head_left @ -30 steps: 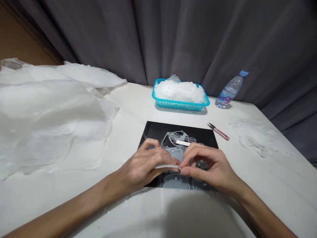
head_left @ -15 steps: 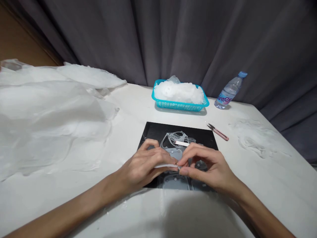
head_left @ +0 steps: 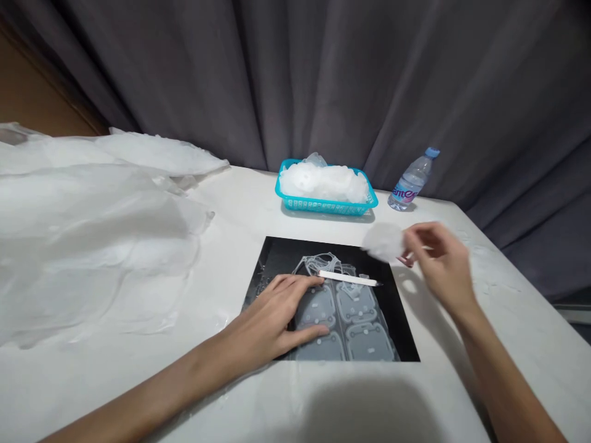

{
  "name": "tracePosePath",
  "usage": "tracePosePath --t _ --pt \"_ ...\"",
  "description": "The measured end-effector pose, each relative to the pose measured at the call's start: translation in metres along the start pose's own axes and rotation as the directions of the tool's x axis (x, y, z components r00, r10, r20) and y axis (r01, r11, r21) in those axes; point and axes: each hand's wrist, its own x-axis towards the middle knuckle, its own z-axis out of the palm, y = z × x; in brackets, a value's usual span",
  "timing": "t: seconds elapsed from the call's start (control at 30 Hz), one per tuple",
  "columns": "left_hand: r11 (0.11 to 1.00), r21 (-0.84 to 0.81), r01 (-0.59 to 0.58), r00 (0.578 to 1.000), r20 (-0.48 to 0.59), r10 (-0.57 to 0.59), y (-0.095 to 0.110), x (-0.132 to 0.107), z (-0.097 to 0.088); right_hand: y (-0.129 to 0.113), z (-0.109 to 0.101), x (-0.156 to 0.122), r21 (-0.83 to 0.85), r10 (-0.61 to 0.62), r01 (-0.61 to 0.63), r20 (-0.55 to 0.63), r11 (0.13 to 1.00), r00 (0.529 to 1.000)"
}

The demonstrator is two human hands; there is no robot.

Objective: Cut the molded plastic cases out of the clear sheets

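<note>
My right hand point(head_left: 436, 258) pinches a translucent whitish piece point(head_left: 384, 242) by its edge, raised just right of the black mat point(head_left: 399, 326). The piece is blurred, so its exact kind does not show. My left hand point(head_left: 284, 314) lies with fingers spread on the mat's left side, over a translucent moulded sheet point(head_left: 368, 341) with rounded-square shapes. Near its fingertips a white pen point(head_left: 348, 278) lies across the sheet's upper part. Thin clear strips point(head_left: 323, 263) are tangled behind the pen. Pink thread snips point(head_left: 405, 261) are mostly hidden behind my right hand.
A blue basket point(head_left: 330, 205) heaped with whitish translucent pieces stands at the back, with a water bottle point(head_left: 410, 181) to its right. Large milky plastic sheets point(head_left: 92, 246) cover the table's left. Clear scraps point(head_left: 494, 264) lie at the right. A grey curtain point(head_left: 295, 80) hangs behind.
My hands have come apart. The right has moved right and up with the translucent piece; the left has opened and lowered onto the mat. The view has shifted slightly.
</note>
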Motion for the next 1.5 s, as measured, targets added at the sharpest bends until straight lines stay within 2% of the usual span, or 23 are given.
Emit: tracePosePath --t 0.03,0.1,0.13,0.23,0.3,0.33,0.37,0.4,0.43,0.47,0.57,0.63,0.73,0.8,0.87,0.93,1.0,1.07,1.2,1.27,1.33,1.4,1.5 --pt "0.999 0.037 -0.021 1.0 0.017 0.021 0.0 0.001 0.0 0.014 -0.016 0.009 -0.057 0.025 -0.034 -0.148 0.998 0.989" --pt "0.993 0.096 -0.066 0.997 0.033 0.063 -0.001 0.002 0.0 0.041 -0.049 0.021 -0.242 0.078 -0.183 -0.387 0.953 0.919" --pt "0.989 0.121 -0.085 0.996 0.035 0.081 -0.002 0.002 0.0 0.051 -0.064 0.025 -0.385 0.085 -0.274 -0.442 0.881 0.893" --pt "0.975 0.187 -0.121 0.993 0.034 0.116 -0.007 0.003 0.001 0.067 -0.088 0.028 -0.508 0.048 -0.333 -0.494 0.794 0.868" --pt "0.964 0.225 -0.139 0.99 0.042 0.133 -0.011 0.004 0.002 0.064 -0.082 0.026 -0.529 0.027 -0.271 -0.422 0.804 0.906" --pt "0.96 0.24 -0.147 0.989 0.046 0.14 -0.013 0.005 0.002 0.059 -0.073 0.023 -0.519 0.038 -0.205 -0.313 0.83 0.949" --pt "0.955 0.253 -0.153 0.988 0.049 0.145 -0.016 0.005 0.001 0.053 -0.06 0.021 -0.492 0.052 -0.135 -0.179 0.86 0.983" --pt "0.952 0.264 -0.155 0.988 0.053 0.146 -0.018 0.006 0.001 0.046 -0.045 0.017 -0.388 0.076 -0.033 0.096 0.921 0.992" --pt "0.949 0.275 -0.153 0.988 0.054 0.144 -0.021 0.006 0.0 0.038 -0.029 0.013 -0.281 0.081 0.02 0.345 0.959 0.935" --pt "0.947 0.285 -0.149 0.989 0.057 0.138 -0.024 0.006 -0.001 0.031 -0.014 0.009 -0.205 0.078 0.029 0.496 0.978 0.865" --pt "0.937 0.322 -0.132 0.991 0.072 0.115 -0.03 0.007 -0.005 0.014 0.018 -0.003 -0.109 0.042 0.043 0.676 0.993 0.735" --pt "0.927 0.351 -0.134 0.99 0.081 0.113 -0.032 0.008 -0.007 0.008 0.025 -0.008 -0.126 0.04 0.071 0.712 0.989 0.701" --pt "0.894 0.417 -0.163 0.987 0.068 0.148 -0.033 0.008 -0.009 0.004 0.018 -0.01 -0.173 -0.002 0.189 0.731 0.967 0.683" --pt "0.868 0.464 -0.178 0.983 0.052 0.174 -0.034 0.009 -0.009 0.004 0.005 -0.007 -0.207 -0.053 0.281 0.711 0.937 0.701" --pt "0.849 0.497 -0.178 0.983 0.044 0.18 -0.036 0.01 -0.009 0.006 -0.01 -0.001 -0.254 -0.079 0.314 0.651 0.915 0.755" --pt "0.841 0.514 -0.17 0.984 0.041 0.174 -0.042 0.01 -0.01 0.008 -0.026 0.004 -0.273 -0.063 0.248 0.546 0.93 0.835" --pt "0.843 0.517 -0.146 0.987 0.019 0.159 -0.048 0.012 -0.011 0.01 -0.037 0.004 -0.19 0.005 0.087 0.438 0.978 0.899" --pt "0.853 0.509 -0.114 0.99 -0.014 0.141 -0.052 0.013 -0.014 0.01 -0.04 -0.003 -0.012 0.074 -0.075 0.389 0.997 0.918" --pt "0.883 0.46 -0.095 0.988 -0.065 0.14 -0.045 0.015 -0.022 0.002 -0.023 -0.034 0.241 0.104 -0.248 0.488 0.938 0.867" --pt "0.903 0.406 -0.138 0.983 -0.059 0.176 -0.032 0.017 -0.023 -0.006 -0.01 -0.047 0.284 0.128 -0.339 0.566 0.897 0.814" --pt "0.922 0.326 -0.21 0.972 -0.032 0.232 -0.018 0.02 -0.018 -0.013 0.0 -0.053 0.263 0.128 -0.37 0.636 0.891 0.761" --pt "0.93 0.241 -0.276 0.959 0.004 0.283 -0.007 0.026 -0.01 -0.017 0.006 -0.053 0.211 0.069 -0.273 0.661 0.938 0.747" --pt "0.932 0.161 -0.323 0.946 0.07 0.316 -0.002 0.037 0.004 -0.016 0.009 -0.049 0.158 -0.037 -0.085 0.643 0.984 0.765"
